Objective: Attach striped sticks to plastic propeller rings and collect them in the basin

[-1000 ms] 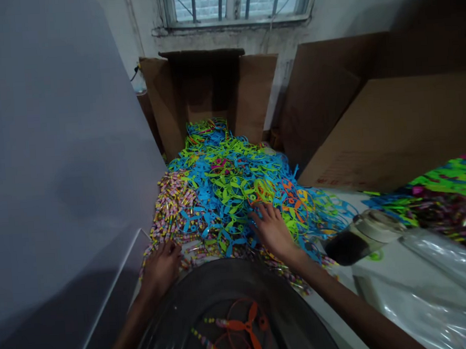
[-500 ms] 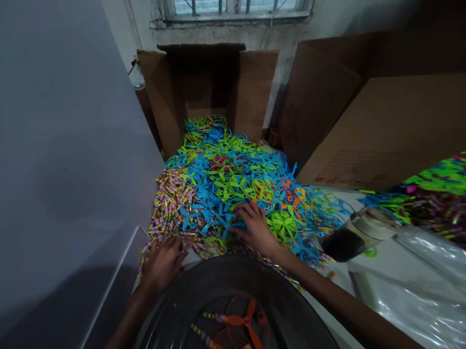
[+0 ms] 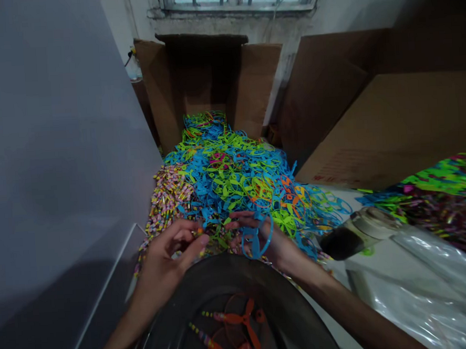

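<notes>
My right hand [image 3: 271, 240] holds a blue plastic propeller ring [image 3: 256, 239] above the far rim of a dark basin [image 3: 231, 269]. My left hand [image 3: 169, 252] is beside it, thumb and fingers curled in a pinch. A small orange-yellow tip shows at its fingertips, seemingly the end of a small striped stick [image 3: 199, 231]; most of it is hidden. Inside the basin lie orange propellers [image 3: 242, 321] with striped sticks joined to them. Beyond my hands spreads a heap of blue and green propeller rings [image 3: 233, 179], with a pile of striped sticks [image 3: 169, 191] at its left.
An open cardboard box [image 3: 261, 83] stands behind the heap. More cardboard [image 3: 392, 128] leans at the right. A jar with dark contents [image 3: 358, 232] lies tilted near clear plastic bags [image 3: 422, 300]. A pale panel [image 3: 56, 127] borders the left side.
My right hand has lifted a blue propeller ring off the heap toward the basin. My left hand has come up from the stick pile and turned inward, its fingertips now pinched.
</notes>
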Demonstrator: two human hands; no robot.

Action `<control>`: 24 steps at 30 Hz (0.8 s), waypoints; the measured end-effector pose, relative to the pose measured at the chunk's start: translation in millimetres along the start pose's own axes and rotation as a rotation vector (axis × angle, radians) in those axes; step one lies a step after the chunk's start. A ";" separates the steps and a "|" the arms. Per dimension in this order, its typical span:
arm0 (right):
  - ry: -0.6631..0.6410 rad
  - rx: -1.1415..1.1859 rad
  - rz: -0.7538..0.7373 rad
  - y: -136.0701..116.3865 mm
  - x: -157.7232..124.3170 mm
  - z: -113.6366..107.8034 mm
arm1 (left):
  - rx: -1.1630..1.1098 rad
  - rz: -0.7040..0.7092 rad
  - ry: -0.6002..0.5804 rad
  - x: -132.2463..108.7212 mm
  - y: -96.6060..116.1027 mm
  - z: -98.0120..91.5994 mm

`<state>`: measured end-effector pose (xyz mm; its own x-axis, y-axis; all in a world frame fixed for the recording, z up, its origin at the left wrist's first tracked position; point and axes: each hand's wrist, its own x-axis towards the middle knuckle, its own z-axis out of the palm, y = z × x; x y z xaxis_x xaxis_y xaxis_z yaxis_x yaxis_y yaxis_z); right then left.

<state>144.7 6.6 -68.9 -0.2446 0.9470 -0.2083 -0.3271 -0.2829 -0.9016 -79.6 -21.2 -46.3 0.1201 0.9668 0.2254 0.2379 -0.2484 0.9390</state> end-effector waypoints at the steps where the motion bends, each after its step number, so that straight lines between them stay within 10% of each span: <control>1: 0.009 -0.049 -0.017 0.2 -0.3 -1.3 | -0.025 0.017 -0.007 -7.9 9.0 4.1; 8: 0.134 -0.357 -0.089 -1.9 -2.2 2.1 | 0.228 0.213 -0.365 -33.8 26.5 21.4; 14: -0.048 0.193 0.111 -11.2 -24.9 19.9 | 0.158 0.271 -0.080 -11.5 16.5 14.6; 19: -0.050 0.157 0.142 -14.7 -32.5 26.7 | 0.137 0.343 -0.122 -17.1 23.7 17.4; 24: 0.022 0.203 0.074 -15.8 -32.8 26.9 | 0.120 0.235 0.175 -30.2 23.8 19.1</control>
<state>133.3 -24.1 -37.6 -0.2553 0.9250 -0.2815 -0.4871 -0.3745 -0.7890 -59.1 -57.4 -35.6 0.0197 0.8750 0.4836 0.3362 -0.4614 0.8210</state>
